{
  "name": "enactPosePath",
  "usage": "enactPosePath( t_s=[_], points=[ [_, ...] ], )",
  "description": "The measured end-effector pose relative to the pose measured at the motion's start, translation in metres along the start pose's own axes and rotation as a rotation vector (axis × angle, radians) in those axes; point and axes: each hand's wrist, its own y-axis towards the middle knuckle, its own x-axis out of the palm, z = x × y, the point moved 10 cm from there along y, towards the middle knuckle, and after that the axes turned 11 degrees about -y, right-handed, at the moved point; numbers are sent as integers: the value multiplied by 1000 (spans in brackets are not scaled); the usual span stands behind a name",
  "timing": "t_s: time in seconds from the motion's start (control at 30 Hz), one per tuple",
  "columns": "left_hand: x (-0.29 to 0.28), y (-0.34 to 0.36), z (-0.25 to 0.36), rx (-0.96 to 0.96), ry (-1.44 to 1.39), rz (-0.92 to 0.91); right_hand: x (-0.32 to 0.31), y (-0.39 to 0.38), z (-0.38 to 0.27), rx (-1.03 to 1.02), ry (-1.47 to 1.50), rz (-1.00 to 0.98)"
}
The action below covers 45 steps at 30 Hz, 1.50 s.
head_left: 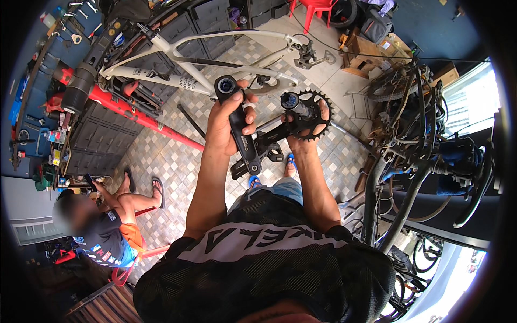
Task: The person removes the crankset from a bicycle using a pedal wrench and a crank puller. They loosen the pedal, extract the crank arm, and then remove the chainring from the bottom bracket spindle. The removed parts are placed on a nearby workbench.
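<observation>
Both forearms extend forward over the tiled floor [180,129]. The left hand [222,123] curls round a black crank arm [240,132], thumb near its upper end; the right hand [300,144] clasps a toothed chainring [312,96], fingers behind.

Two crank arms [240,132] at twelve, one chainring [314,96]. One white frame [169,79] at eleven o'clock, one seated person [102,237] at eight.

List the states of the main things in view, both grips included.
Left grip, closed around plain crank arm
Plain crank arm, held, unmounted
Right grip, holding chainring crank, partly hidden
Chainring crank, held, unmounted
White frame, no rear wheel fitted
Red chair, upright
</observation>
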Motion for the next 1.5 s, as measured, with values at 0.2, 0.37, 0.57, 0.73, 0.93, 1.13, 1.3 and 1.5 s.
enactPosePath(
  t_s=[0.2, 0.37, 0.57, 0.73, 0.93, 1.13, 1.3, 1.5],
  points=[
    [-1, -2, -15, -24, 284, 16, -32, 5, 8, 85, -65, 175],
    [9, -5, -15, 40, 554, -1, -33, 2, -7, -1, -150, 257],
    [11, -8, -14, 106, 505, -12, -21, -5, -25, -153, -317, 249],
    [9, -7, -15, 161, 450, -75, -12, -9, -36, -342, -568, 277],
    [1, -9, -8, 225, 496, -69, 1, -16, -26, -70, -246, 307],
    [-1, -5, -12, 169, 383, -138, 4, -16, -28, -90, -264, 277],
    [-7, -5, -16, 130, 309, -206, 7, -17, -27, -90, -254, 261],
    [1, -9, -14, 231, 412, -144, 26, -31, -64, -847, -1432, 292]
  ],
)
